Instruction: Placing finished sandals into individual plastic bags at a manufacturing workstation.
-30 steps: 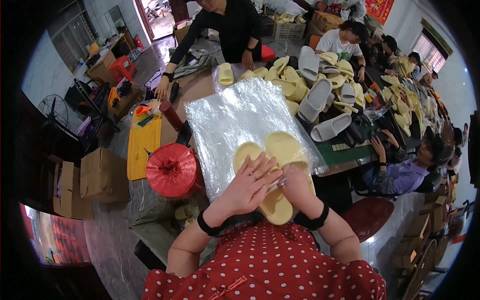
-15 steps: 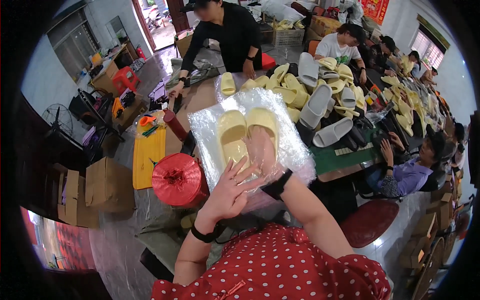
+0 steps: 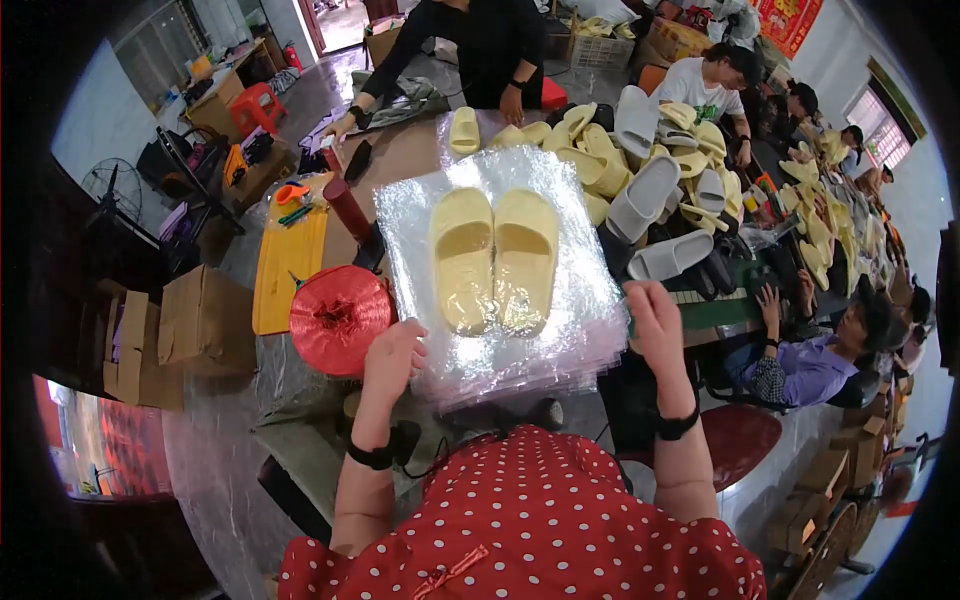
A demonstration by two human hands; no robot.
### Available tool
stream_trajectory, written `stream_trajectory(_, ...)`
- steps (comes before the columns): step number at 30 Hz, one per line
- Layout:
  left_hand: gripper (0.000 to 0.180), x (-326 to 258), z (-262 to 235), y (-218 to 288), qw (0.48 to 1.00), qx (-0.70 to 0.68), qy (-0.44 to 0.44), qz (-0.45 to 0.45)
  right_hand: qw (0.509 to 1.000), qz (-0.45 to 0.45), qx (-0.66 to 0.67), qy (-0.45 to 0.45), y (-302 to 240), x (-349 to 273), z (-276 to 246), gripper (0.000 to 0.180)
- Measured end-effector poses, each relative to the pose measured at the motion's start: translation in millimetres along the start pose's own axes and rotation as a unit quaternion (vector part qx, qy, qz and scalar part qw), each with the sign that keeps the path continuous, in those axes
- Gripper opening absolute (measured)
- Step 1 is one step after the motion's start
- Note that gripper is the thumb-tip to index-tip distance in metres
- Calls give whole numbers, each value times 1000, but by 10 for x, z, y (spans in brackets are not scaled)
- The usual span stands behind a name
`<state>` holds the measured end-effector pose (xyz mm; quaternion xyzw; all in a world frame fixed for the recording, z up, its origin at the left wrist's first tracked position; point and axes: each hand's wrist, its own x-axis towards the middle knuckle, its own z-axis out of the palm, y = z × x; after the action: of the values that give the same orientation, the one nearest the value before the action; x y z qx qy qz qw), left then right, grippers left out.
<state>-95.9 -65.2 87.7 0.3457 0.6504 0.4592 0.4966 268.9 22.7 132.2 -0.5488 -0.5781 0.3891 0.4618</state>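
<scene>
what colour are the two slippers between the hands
Pale yellow: the left slipper and the right slipper match, best seen in the head view.

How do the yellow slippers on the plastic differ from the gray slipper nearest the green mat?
Colour: the yellow slippers are pale yellow; the gray slipper is light gray.
Placement: the yellow slippers lie side by side over clear plastic; the gray slipper lies at the edge of the heap.
Pose: the yellow slippers point away from the wearer; the gray slipper lies slanted sideways.
Both are open-backed slippers.
</scene>
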Motion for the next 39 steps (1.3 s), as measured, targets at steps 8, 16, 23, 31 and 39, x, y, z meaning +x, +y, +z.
stream_trajectory(8, 29, 30, 103, -200, 988, 142, -51, 28, 943, 118, -94, -296, 495, 351, 68, 40)
stream_trajectory(16, 14, -104, 22, 196, 999, 12, -34, -5, 940, 164, 31, -297, 143, 648, -167, 21)
stream_trajectory(23, 13, 0, 222, 357, 966, -53, 51, 246, 961, -32, 201, -188, 203, 781, 68, 12)
stream_trajectory(31, 20, -39, 266, -325, 906, 286, 4, 313, 974, -2, -50, -221, 886, 492, 33, 21)
stream_trajectory(39, 47, -77, 476, 197, 807, 403, 146, 407, 921, -330, -184, -97, 51, 212, 488, 48)
